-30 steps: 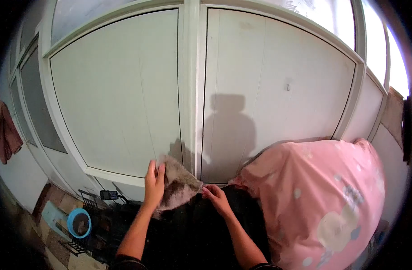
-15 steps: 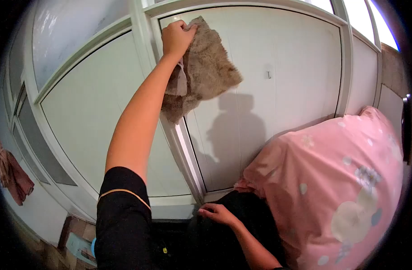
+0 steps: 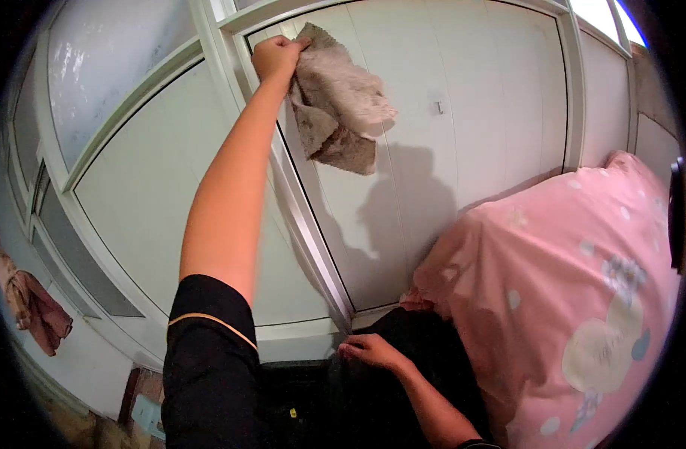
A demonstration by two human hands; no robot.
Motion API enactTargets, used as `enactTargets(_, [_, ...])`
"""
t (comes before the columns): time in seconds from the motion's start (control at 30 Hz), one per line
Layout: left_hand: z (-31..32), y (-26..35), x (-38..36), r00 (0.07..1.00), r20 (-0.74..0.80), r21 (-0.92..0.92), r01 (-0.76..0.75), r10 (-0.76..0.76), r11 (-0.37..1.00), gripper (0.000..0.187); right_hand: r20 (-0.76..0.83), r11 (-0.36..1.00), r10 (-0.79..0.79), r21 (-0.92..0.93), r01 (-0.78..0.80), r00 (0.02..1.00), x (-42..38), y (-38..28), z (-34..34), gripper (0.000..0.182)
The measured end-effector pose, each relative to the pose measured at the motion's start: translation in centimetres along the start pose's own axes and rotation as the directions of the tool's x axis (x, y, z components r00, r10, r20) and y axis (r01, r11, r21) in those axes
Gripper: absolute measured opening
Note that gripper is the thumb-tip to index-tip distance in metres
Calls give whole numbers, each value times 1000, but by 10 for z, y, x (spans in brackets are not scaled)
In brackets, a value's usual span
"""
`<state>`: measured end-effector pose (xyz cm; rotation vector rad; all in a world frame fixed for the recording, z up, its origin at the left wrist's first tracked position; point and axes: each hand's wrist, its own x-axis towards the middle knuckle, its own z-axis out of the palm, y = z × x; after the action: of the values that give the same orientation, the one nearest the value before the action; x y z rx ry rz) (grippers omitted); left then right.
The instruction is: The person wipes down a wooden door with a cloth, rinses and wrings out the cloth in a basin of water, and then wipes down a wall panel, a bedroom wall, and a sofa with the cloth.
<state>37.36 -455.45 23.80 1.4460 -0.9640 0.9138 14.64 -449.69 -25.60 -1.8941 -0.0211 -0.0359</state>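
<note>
My left hand (image 3: 277, 58) is raised in front of a white panelled wall, its fingers pinched on the top corner of a brown-grey fluffy cloth (image 3: 339, 90). The cloth hangs from the fingers, partly folded, its paler side facing me. Lower down, my right hand (image 3: 371, 352) lies over the dark fabric of my clothing at the foot of the panel. Its fingers are loosely bent, and I see nothing in them.
Metal frame strips (image 3: 305, 224) divide the white panels (image 3: 500, 105). Pink floral bedding (image 3: 537, 269) bulges up on the right. Reddish-brown fabric (image 3: 43, 314) hangs at the far left, above a pale blue stool (image 3: 147, 415).
My left hand has shifted slightly left, and the cloth has swung and folded, turning its paler side outward. My right hand stays nearly in place. The view has tilted a little.
</note>
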Motion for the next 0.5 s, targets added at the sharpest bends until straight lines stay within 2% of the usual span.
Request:
enactTargets(0.07, [-4, -5, -4, 999, 43, -20, -27, 28, 999, 47, -1, 999, -22, -24, 22, 1000, 6, 4, -2, 34])
enactTargets(0.13, [2, -3, -16, 998, -54, -34, 22, -23, 999, 50, -1, 1000, -18, -2, 18, 1000, 11, 12, -2, 33])
enactTargets(0.17, [6, -5, -17, 994, -107, -39, -10, 5, 999, 53, 6, 1000, -11, 22, 11, 1000, 11, 13, 0, 32])
enactTargets(0.37, [-1, -5, -13, 999, -28, 93, -22, 25, 995, 59, 2, 999, -44, -10, 44, 999, 7, 9, -3, 32])
enactTargets(0.5, [0, 0, -8, 1000, -20, 72, 12, -11, 997, 58, 14, 993, -99, -62, 100, 995, 5, 10, 1, 31])
